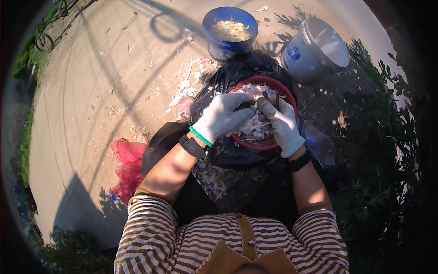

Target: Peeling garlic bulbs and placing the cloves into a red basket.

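Observation:
A red plastic basket [291, 92] of garlic bulbs and cloves [255, 132] sits on a black plastic bag [226, 80] between my knees. Both hands wear white knit gloves with soiled fingers. Over the basket's left side, my left hand [227, 114] has its thumb and fingers curved toward each other; whatever lies between the tips is too small to make out. My right hand [279, 121] faces it over the right side, fingers bent around a slim dark tool [277, 101]. Its working end is hidden. The fingertips of both hands nearly meet above the garlic.
Beyond the bag stands a blue bucket [219, 37] holding peeled cloves [232, 30] in liquid. A white bucket [308, 51] leans at right. Garlic skins [186, 89] litter the concrete, and red mesh netting [126, 171] lies at left. Leafy plants [373, 137] border the right side.

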Motion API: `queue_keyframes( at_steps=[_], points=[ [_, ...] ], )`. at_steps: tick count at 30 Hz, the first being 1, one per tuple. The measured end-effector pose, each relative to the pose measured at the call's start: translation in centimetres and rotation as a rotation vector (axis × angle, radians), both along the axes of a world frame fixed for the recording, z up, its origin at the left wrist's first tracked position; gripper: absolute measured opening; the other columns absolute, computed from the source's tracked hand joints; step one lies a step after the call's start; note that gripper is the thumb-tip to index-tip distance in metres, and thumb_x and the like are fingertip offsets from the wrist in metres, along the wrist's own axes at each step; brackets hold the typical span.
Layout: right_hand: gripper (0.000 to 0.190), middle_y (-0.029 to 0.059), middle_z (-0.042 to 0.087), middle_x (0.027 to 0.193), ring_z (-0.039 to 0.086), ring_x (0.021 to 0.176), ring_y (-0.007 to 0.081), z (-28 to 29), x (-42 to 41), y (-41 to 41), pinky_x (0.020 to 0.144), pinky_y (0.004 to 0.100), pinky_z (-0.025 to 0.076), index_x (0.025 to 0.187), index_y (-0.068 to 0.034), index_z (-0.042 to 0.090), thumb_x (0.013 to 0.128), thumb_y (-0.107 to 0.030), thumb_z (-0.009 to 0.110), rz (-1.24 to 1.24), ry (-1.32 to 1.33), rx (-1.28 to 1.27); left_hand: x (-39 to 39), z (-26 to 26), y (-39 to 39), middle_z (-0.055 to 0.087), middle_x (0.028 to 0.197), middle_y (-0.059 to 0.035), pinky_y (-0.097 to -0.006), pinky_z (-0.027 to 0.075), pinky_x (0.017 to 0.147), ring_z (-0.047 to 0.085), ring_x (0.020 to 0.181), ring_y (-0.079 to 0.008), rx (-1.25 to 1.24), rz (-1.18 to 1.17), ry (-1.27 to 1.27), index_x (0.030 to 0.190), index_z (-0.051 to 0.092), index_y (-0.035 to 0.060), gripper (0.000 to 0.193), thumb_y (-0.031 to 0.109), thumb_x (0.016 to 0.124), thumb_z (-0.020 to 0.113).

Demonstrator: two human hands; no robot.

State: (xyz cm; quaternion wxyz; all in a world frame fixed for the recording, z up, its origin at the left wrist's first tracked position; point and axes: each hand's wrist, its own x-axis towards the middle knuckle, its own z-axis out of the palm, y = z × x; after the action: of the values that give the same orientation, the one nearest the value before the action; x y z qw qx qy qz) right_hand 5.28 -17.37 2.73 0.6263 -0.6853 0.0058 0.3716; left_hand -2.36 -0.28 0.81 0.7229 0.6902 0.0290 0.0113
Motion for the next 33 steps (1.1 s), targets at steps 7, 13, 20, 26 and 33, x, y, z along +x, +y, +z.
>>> queue_keyframes(
  at_steps=[7, 13, 20, 26, 33],
  points=[
    [0.024, 0.001, 0.064, 0.082, 0.056, 0.073, 0.0055, -2.2, -0.9, 1.1, 0.065, 0.0224, 0.046, 0.1, 0.001, 0.065, 0.09, -0.021, 0.069, -0.082, -0.326, 0.052, 0.0, -0.2, 0.0, 0.059, 0.065, -0.0015, -0.0198, 0.038, 0.038, 0.048, 0.042, -0.0054, 0.017, -0.102, 0.165, 0.11, 0.065, -0.0023, 0.025, 0.013, 0.092, 0.055],
    [0.027, 0.0005, 0.063, 0.08, 0.057, 0.065, 0.0062, 0.0, -0.1, 0.0, 0.06, 0.0219, 0.046, 0.096, -0.001, 0.065, 0.092, -0.029, 0.065, 0.114, -0.046, 0.101, -0.2, -0.1, 0.6, 0.059, 0.066, -0.0012, -0.0213, 0.041, 0.041, 0.051, 0.046, -0.0064, -0.118, -0.133, 0.191, 0.103, 0.065, -0.0013, 0.02, 0.012, 0.093, 0.054],
    [0.033, -0.0004, 0.061, 0.078, 0.054, 0.058, 0.0051, -2.6, 0.5, -1.1, 0.049, 0.0183, 0.039, 0.098, -0.004, 0.065, 0.095, -0.037, 0.058, 0.112, 0.136, 0.345, 0.2, 0.3, 0.2, 0.06, 0.069, -0.0012, -0.0195, 0.041, 0.037, 0.052, 0.044, -0.0079, -0.366, -0.136, 0.31, 0.11, 0.065, -0.0014, 0.024, 0.013, 0.092, 0.057],
    [0.036, 0.0, 0.062, 0.081, 0.053, 0.058, 0.0049, -1.7, 0.5, -0.1, 0.049, 0.0182, 0.038, 0.102, -0.004, 0.063, 0.093, -0.039, 0.06, 0.003, -0.096, 0.174, 0.1, -0.1, 0.7, 0.061, 0.071, -0.0024, -0.0203, 0.044, 0.039, 0.053, 0.046, -0.008, -0.212, -0.103, 0.287, 0.106, 0.066, -0.0023, 0.022, 0.012, 0.092, 0.056],
    [0.032, -0.0024, 0.06, 0.071, 0.052, 0.055, 0.0045, -2.8, 0.3, 0.3, 0.045, 0.0182, 0.037, 0.093, -0.005, 0.065, 0.093, -0.037, 0.061, 0.008, 0.021, 0.244, 0.3, -0.7, 0.7, 0.062, 0.072, -0.005, -0.0207, 0.043, 0.04, 0.054, 0.049, -0.0084, -0.369, -0.155, 0.282, 0.1, 0.066, -0.0028, 0.021, 0.011, 0.088, 0.055]
  ],
)
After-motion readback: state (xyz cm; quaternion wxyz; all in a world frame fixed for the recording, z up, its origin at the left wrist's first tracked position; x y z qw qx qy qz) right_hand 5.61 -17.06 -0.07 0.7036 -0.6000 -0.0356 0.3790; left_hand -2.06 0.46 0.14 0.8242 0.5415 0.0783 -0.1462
